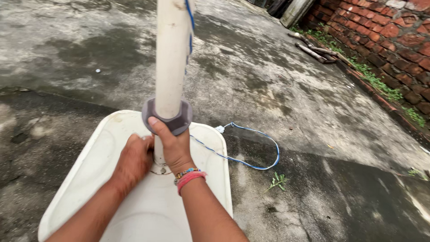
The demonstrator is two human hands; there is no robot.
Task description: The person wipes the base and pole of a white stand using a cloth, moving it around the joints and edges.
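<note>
Head view: right hand (175, 145) grip clamped on white pole (171, 58), thumb up against grey hex collar (167, 117) ringing the pole. Left hand (133, 162) curled at the pole's foot, probably gripping it, fingers hidden. Pole stands upright on white base (89, 170), which lies on wet concrete floor (277, 80). Blue-white cable (251, 152) loops right of base. Brick wall (394, 40) far right.

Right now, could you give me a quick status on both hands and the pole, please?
Right hand gripping grey collar nut on white pole. Left hand braced at pole foot on white base. Blue-white cable loose on concrete, clear of hands.
</note>
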